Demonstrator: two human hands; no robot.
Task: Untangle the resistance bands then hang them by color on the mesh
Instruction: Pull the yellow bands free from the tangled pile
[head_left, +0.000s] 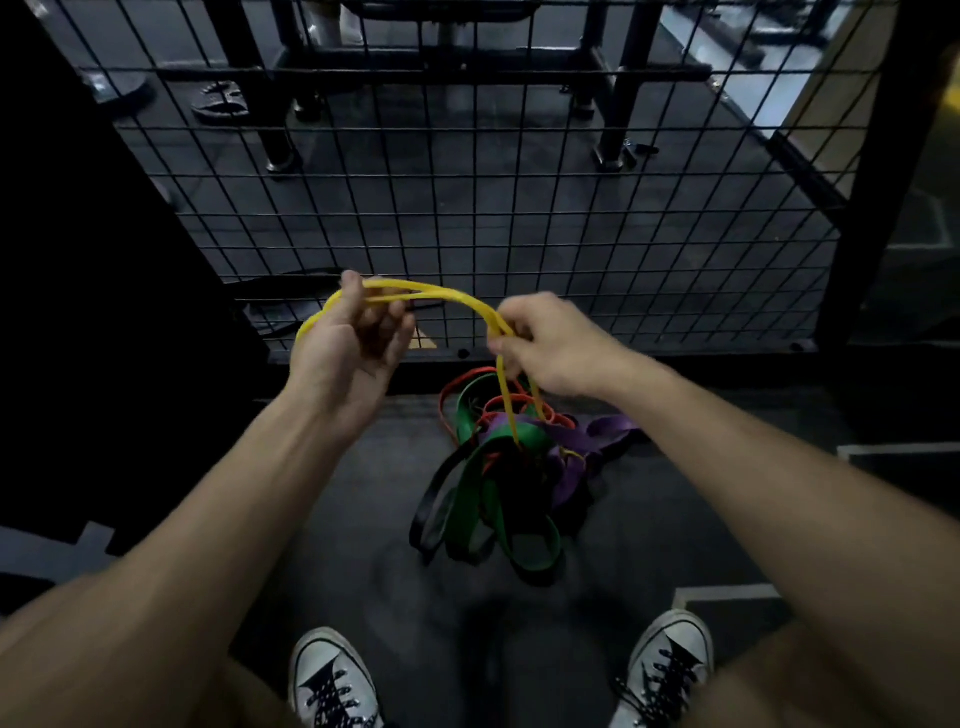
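Note:
A thin yellow band (447, 296) arches between my two hands in front of the black wire mesh (519, 208). My left hand (345, 343) grips its left end, palm up. My right hand (545, 343) pinches its right part, and two yellow strands drop from there into the tangled pile (509, 467) on the floor. The pile holds green bands (478, 504), a purple band (597, 436), an orange-red band (467, 379) and a black band (431, 499), all knotted together. Nothing hangs on the mesh.
The mesh panel stands upright just beyond the pile, with a black post (878, 182) at its right and a dark wall (78, 260) at the left. Gym rack legs (613, 104) stand behind the mesh. My two white sneakers (332, 680) are at the bottom edge.

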